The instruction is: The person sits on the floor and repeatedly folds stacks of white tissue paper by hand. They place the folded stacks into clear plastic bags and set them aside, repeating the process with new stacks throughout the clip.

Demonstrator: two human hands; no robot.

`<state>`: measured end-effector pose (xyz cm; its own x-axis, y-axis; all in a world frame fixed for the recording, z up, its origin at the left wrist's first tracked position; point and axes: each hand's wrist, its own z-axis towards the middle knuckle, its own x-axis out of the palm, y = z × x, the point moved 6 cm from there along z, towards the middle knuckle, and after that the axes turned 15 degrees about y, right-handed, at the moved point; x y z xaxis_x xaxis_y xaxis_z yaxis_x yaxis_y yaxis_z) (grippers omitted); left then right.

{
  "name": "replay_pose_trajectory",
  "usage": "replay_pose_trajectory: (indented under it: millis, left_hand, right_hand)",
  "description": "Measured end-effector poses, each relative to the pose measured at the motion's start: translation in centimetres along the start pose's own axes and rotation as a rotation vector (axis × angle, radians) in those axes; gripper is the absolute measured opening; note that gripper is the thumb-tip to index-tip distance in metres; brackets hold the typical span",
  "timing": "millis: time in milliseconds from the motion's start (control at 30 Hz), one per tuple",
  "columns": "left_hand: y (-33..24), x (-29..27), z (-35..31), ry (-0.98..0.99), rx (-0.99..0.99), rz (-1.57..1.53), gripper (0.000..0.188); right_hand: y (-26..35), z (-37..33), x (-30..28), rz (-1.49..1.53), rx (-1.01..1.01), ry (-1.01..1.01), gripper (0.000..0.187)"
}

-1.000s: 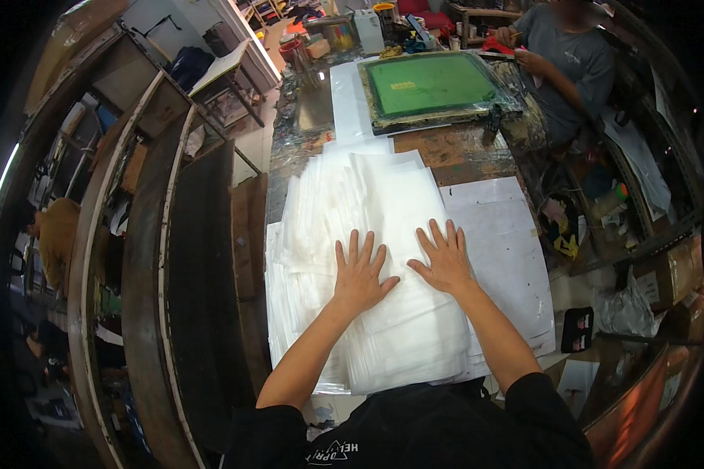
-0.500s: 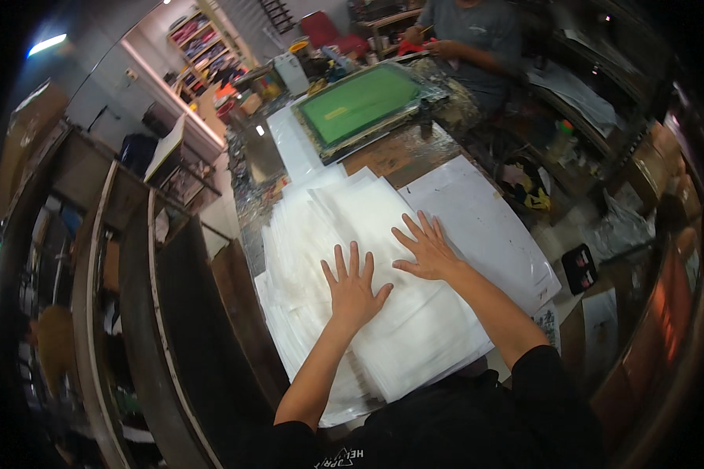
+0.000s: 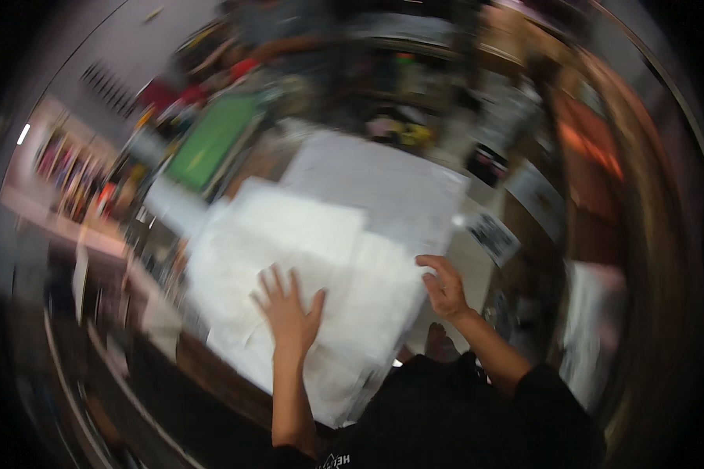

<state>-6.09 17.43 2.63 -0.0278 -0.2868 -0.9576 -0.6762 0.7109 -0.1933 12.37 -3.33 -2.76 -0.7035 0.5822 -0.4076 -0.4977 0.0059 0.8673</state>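
A spread stack of thin white, slightly see-through sheets [image 3: 289, 234] lies on the table in front of me. My left hand [image 3: 291, 313] rests flat on it, fingers spread, with nothing held. Just beyond the stack's right edge is my right hand [image 3: 444, 291]. Its fingers are bent, with a gap between forefinger and thumb, and I see nothing in it. Whether it touches the sheets' edge I cannot tell. A larger pale sheet [image 3: 383, 176] lies beside the stack, toward the far right.
A green framed screen [image 3: 215, 141] lies at the table's far left end. Behind it another person's arm [image 3: 289, 47] shows, blurred. On the right are a black item [image 3: 486, 164], a printed sheet [image 3: 493, 237] and brown cardboard [image 3: 524, 203]. Dark racks stand at the lower left.
The view has swung to the right and blurred. My right hand has left the top of the sheets for their right edge, its fingers now bent. My left hand stays spread on the stack.
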Motion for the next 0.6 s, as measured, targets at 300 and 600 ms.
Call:
replay_pose_trajectory:
  millis: [300,600]
  left_hand:
    - [-11.1,2.5,-5.7,0.12,0.518,-0.064,0.054]
    - [-26.4,9.2,-14.0,0.457,1.169,0.104,0.055]
  right_hand:
    - [-4.7,-18.5,-2.8,0.081,0.623,-0.049,0.036]
    - [-2.6,-32.7,-1.7,0.09,0.754,-0.243,0.037]
